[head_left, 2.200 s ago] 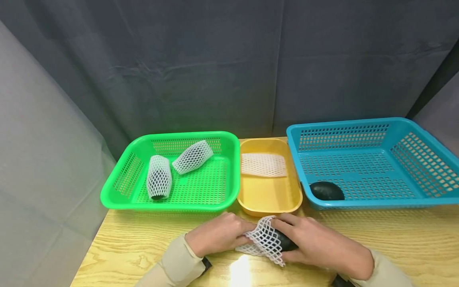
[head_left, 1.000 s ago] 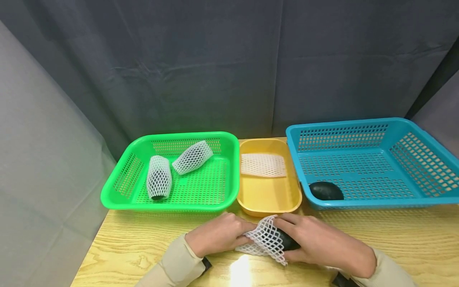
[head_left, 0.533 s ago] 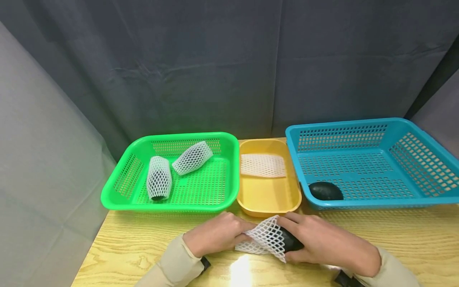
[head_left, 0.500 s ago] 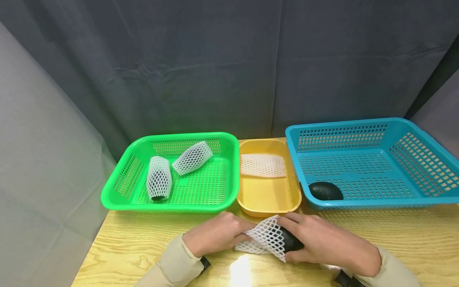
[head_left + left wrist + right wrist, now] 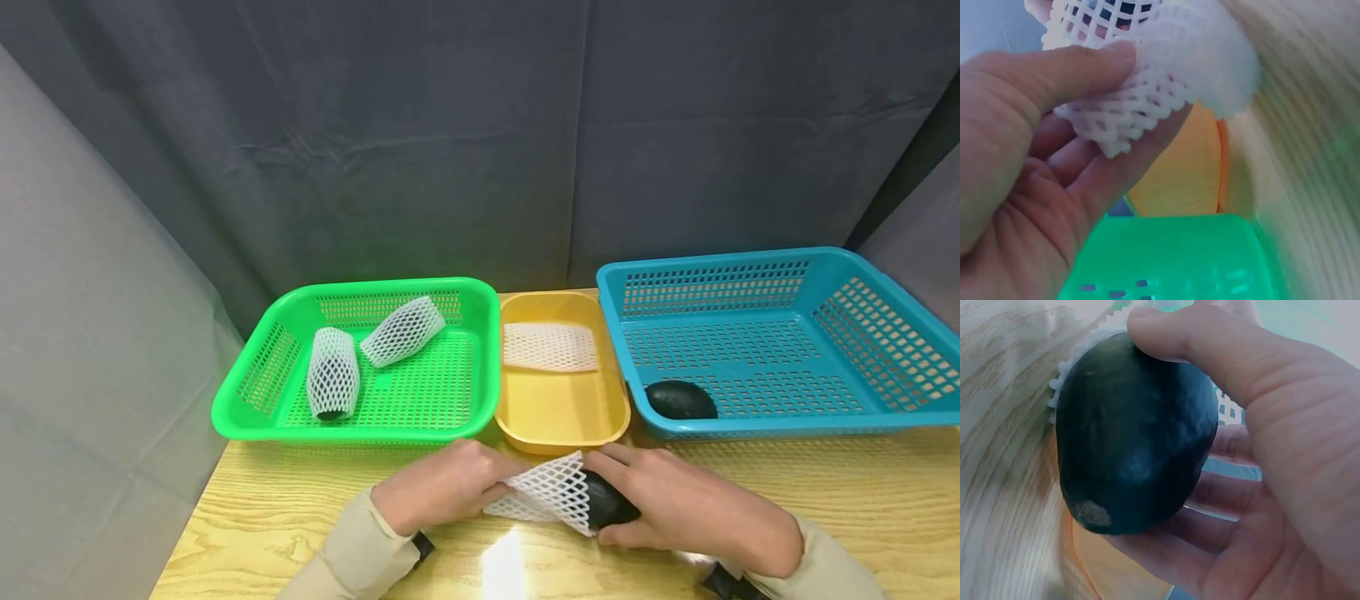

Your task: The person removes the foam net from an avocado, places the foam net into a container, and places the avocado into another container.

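Note:
My left hand [image 5: 453,485] pinches a white foam net sleeve [image 5: 557,492] between thumb and fingers, as the left wrist view shows up close. Dark green and oval, an avocado [image 5: 1138,437] sits in the grip of my right hand [image 5: 663,500], thumb on one side and fingers on the other. The sleeve's open right end lies against the avocado's left end; how much of the fruit is inside is hard to tell. A brownish stem scar marks the avocado's exposed end in the right wrist view. Both hands are low over the wooden table [image 5: 255,517].
Two net-covered avocados lie in the green basket [image 5: 352,433] at left. A yellow tray [image 5: 564,443] in the middle contains flat white foam netting [image 5: 551,347]. The blue basket [image 5: 750,425] at right holds one bare avocado [image 5: 681,400]. A dark curtain hangs behind.
My left hand has shifted slightly left, drawing the foam net sleeve with it. My right hand and the avocado have moved a little right, and more of the avocado shows outside the sleeve.

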`<state>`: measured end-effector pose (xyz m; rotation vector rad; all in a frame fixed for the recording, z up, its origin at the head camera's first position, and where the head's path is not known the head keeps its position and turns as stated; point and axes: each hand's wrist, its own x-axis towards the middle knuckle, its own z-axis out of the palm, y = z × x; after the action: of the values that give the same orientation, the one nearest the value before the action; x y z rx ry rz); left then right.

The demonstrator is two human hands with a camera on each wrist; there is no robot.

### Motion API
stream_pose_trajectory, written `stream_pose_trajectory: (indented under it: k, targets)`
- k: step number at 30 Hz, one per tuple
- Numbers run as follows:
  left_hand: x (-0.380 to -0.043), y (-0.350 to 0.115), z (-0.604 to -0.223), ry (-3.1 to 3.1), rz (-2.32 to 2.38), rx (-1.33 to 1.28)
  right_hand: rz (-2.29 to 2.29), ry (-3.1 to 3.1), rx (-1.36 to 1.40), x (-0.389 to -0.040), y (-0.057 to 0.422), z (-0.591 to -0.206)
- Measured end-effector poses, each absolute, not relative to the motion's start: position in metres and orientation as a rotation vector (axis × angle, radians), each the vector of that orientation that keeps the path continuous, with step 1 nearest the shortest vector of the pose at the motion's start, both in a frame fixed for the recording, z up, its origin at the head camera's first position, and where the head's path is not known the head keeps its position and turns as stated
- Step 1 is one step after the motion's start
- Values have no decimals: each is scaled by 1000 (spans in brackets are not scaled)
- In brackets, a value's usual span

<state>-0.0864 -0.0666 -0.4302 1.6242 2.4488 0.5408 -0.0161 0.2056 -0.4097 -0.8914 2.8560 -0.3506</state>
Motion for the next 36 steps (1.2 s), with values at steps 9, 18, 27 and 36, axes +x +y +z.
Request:
stream_pose_trajectory:
  k: [9,18,27,36]
  targets:
    - [-86,-70,-424,2462,538,1634,-353,2854,-903,-16,207,-409]
    - [-85,-72,-421,2482,535,1666,-370,2844,-883,-16,208,-409]
    - [-85,-74,-418,2505,515,1651,-390,2816,-839,-15,210,-408]
    - [-85,-76,-414,2547,458,1595,-400,2763,-797,-17,212,-408]
